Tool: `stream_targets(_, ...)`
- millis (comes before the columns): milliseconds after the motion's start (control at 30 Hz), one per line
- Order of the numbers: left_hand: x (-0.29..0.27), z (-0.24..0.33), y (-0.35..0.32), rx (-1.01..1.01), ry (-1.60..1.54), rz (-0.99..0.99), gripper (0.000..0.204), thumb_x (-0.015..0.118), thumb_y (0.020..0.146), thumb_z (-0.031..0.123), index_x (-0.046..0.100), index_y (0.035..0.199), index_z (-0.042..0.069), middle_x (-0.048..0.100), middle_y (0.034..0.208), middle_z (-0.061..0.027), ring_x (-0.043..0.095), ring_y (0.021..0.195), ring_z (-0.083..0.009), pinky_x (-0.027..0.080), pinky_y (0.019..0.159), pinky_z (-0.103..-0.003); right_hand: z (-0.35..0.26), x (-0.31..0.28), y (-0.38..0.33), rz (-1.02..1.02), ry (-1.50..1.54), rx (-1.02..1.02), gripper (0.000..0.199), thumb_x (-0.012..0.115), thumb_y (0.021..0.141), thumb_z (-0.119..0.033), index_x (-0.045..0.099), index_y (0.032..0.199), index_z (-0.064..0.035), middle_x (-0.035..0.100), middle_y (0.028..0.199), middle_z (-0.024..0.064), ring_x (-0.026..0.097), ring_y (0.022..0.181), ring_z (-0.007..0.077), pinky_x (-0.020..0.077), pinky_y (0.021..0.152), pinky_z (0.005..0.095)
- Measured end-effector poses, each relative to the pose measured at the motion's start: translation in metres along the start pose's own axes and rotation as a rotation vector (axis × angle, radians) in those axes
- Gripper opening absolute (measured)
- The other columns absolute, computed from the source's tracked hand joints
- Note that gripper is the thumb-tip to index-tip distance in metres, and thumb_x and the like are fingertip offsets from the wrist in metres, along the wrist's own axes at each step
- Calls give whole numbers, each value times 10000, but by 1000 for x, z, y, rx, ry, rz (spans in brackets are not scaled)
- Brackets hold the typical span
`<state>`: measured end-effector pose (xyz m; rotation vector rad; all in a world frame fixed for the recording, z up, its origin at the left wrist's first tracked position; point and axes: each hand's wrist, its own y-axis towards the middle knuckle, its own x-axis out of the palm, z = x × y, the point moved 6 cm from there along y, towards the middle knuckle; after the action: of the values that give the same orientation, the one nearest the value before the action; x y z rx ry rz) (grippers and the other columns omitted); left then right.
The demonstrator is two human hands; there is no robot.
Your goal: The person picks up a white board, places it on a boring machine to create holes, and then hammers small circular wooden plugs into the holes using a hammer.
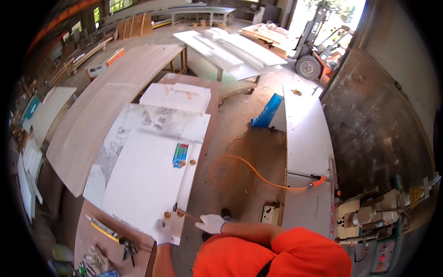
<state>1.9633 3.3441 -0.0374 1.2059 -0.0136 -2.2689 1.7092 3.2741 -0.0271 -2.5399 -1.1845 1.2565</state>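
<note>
In my white-gloved right hand [211, 224] is a hammer [188, 214], gripped by its wooden handle. Its dark head is over the near right edge of a white panel [138, 177], close to two round brown spots [167, 215] that look like drilled holes. My left hand [161, 232], also gloved, rests at the panel's near edge just below those spots. Its fingers are closed, and what they hold is too small to make out. Farther up the panel lies a green and blue packet [180, 155] beside two more round brown spots [192, 162].
A sealant tube gun [105, 229] and gloves [98, 259] lie on the brown bench at lower left. On the right, a long bench [307, 138] bears an orange air gun [317, 182] with its hose [249, 164]. A machine [376, 214] stands at far right; a forklift [314, 57] is in the doorway.
</note>
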Motion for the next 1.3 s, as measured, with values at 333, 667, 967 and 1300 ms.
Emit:
stream_targets(333,-4,13,5,-110,65,-102,128,642,856,216,725,858,120,712,840,-132,701,790,-347,556,720,-449,10,3,-3,-38,-30,119,532,522,975,-511,624,996,11,691,964,298,663,962,467,512,846,538)
stream_targets(667,16,15,18,-129,62,-141,158,615,874,231,706,869,102,713,883,-162,693,803,-382,550,731,-493,15,6,0,-50,-51,112,538,516,973,-518,615,1002,10,692,944,295,662,948,476,513,837,543)
stream_targets(967,19,15,16,-134,111,-120,135,623,865,211,705,869,104,712,865,-167,695,797,-375,552,713,-480,10,8,3,-13,-76,60,525,495,992,-518,602,969,-5,692,885,284,670,889,471,512,801,553)
stream_targets(1300,15,15,13,-230,3,-97,158,621,863,214,738,904,117,727,891,-152,704,816,-360,557,747,-461,-10,22,14,7,-85,-36,494,451,1027,-494,577,967,-20,692,841,274,674,836,469,513,754,568)
